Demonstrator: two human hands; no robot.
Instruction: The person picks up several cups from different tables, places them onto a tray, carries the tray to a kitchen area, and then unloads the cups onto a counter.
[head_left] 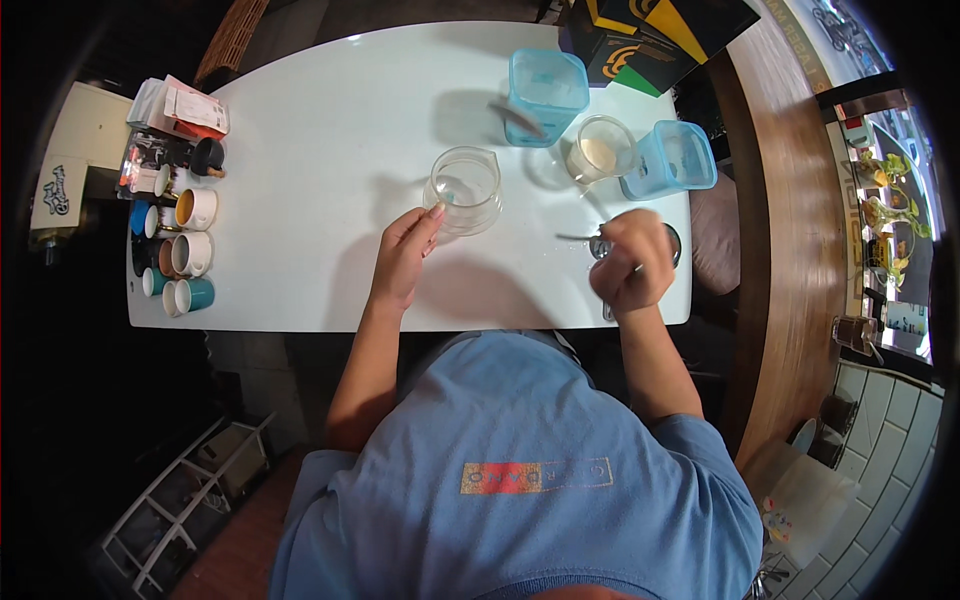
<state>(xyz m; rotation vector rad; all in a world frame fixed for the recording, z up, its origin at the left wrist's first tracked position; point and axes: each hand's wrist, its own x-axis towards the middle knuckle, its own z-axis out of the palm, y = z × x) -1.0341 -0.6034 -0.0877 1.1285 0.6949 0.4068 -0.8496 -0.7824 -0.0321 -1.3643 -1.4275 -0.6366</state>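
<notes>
My left hand (pixel 408 250) grips a clear glass beaker (pixel 466 185) by its near left side, thumb on the rim. The beaker has a small spout and looks to have nothing in it. Over the table's right part, my right hand (pixel 638 262) is curled with its fingers pinched together, smeared by motion. What it holds, if anything, I cannot make out. Beneath and beside it lie small shiny metal pieces (pixel 600 246), a thin dark handle (pixel 572 237) and a dark round-edged item, partly hidden by the hand.
Beyond my right hand stand a glass cup (pixel 600 155) with pale contents and two light-blue plastic containers, one farther back (pixel 548 85) and one at right (pixel 672 160). Several cups (pixel 192 253) line the white table's left edge. Dark boxes (pixel 640 45) sit at the far right.
</notes>
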